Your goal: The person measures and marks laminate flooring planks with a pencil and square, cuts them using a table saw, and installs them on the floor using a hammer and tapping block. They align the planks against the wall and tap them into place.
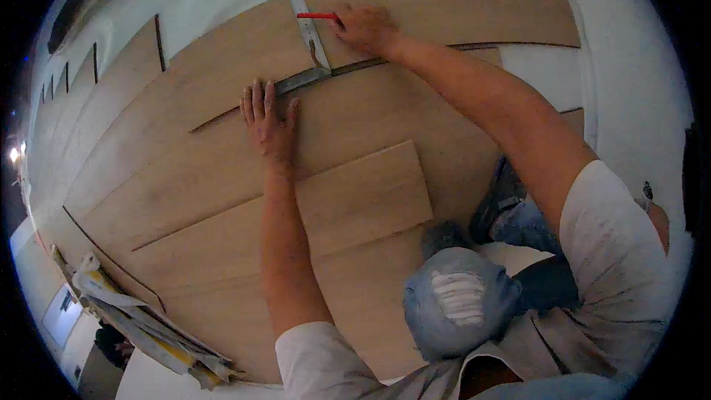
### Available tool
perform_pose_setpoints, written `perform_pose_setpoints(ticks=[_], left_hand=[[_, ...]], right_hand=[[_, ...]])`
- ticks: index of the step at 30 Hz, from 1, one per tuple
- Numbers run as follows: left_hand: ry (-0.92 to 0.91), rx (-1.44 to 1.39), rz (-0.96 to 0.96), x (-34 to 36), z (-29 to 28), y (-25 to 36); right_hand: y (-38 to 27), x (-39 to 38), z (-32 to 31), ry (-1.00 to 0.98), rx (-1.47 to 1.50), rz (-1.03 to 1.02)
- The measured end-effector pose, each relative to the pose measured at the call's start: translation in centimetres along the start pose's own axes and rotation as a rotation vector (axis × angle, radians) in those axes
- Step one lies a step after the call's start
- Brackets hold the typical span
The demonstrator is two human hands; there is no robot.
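A metal square (306,33) lies across a pale wooden plank (481,7), its lower arm along a dark seam between boards. My left hand (268,122) rests with fingers spread at the left end of that lower arm, on the board (355,115) and against the metal. My right hand (363,30) is closed on a thin red pencil (317,15), whose far end lies over the square's upright arm. Whether the pencil touches the wood is hidden.
A loose plank (370,192) lies on the boards nearer me. My bent knee (459,304) in ripped jeans is at lower right. Torn packaging (141,318) lies at lower left. More boards with dark edges (141,67) stretch leftward beside a white surface (622,89).
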State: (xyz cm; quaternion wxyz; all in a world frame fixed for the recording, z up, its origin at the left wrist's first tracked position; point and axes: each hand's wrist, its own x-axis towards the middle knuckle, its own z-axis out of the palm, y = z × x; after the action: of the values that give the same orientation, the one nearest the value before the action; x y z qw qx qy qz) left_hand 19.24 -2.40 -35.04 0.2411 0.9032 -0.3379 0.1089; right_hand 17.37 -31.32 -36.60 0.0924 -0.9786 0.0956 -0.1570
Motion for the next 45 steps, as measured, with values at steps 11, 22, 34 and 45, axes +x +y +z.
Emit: perform_pose_setpoints(ticks=[11, 22, 34, 45], left_hand=[[-0.021, -0.036, 0.099, -0.7, 1.1, -2.0], [-0.183, -0.028, 0.101, 0.1, 0.5, -2.0], [-0.629, -0.057, 0.634, 11.5, 0.6, -2.3], [-0.595, -0.026, 0.664, 12.0, 1.2, -2.7]], right_hand=[[-0.1, -1.1, -1.1, 0.015, 0.007, -0.051], [0.0, -0.8, -1.4, -0.063, 0.072, -0.072], [0.1, -0.9, -1.2, -0.050, 0.065, -0.104], [0.4, -1.0, -0.3, 0.102, 0.043, -0.176]])
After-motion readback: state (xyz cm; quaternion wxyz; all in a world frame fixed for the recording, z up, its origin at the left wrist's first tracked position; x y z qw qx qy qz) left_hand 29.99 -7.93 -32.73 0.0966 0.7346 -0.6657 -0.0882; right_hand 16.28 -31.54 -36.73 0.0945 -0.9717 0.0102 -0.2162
